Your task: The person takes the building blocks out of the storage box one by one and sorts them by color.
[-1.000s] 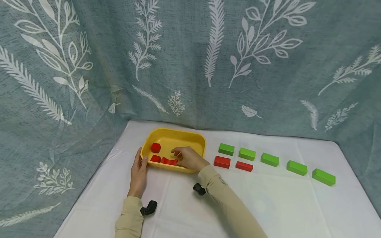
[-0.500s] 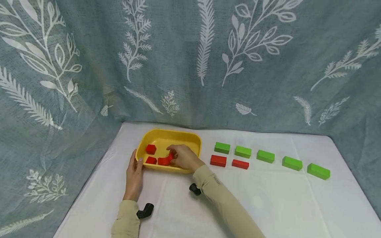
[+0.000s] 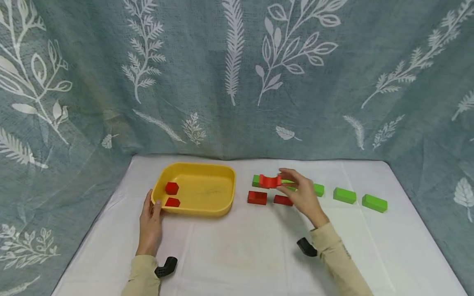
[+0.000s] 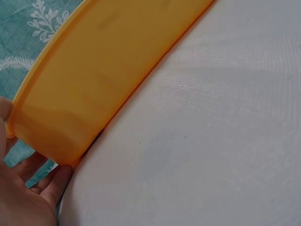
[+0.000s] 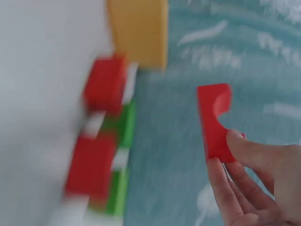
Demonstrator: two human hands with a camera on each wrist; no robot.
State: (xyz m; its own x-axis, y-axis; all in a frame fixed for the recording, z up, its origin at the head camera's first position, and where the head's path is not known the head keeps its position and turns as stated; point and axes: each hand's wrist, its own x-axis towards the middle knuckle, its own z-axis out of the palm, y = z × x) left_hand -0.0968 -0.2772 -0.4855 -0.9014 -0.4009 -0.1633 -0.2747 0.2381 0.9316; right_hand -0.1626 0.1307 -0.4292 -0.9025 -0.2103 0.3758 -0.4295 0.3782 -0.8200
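My right hand (image 3: 305,199) pinches a red arch-shaped block (image 3: 270,181) by one end, thumb on one side and fingers on the other. In the right wrist view the curved cutout of the red arch-shaped block (image 5: 215,122) shows clearly. It is held above the rows of blocks on the cloth. My left hand (image 3: 150,230) grips the near left corner of a yellow tray (image 3: 201,210), thumb at the rim and fingers against the outer wall. Inside that tray lie a red block (image 3: 172,188) and a second red block (image 3: 172,202) near the front wall.
Green blocks stand in a row at right, among them a green block (image 3: 345,195) and an end one (image 3: 375,203). Before them lie a red block (image 3: 257,197) and a thinner red block (image 3: 283,200). A patterned curtain (image 3: 207,82) hangs behind the white-covered table (image 3: 229,255).
My right hand has taken the red arch-shaped block out of the tray and carried it right, over the blocks. The left hand stays at the tray's corner. The head view has shifted right.
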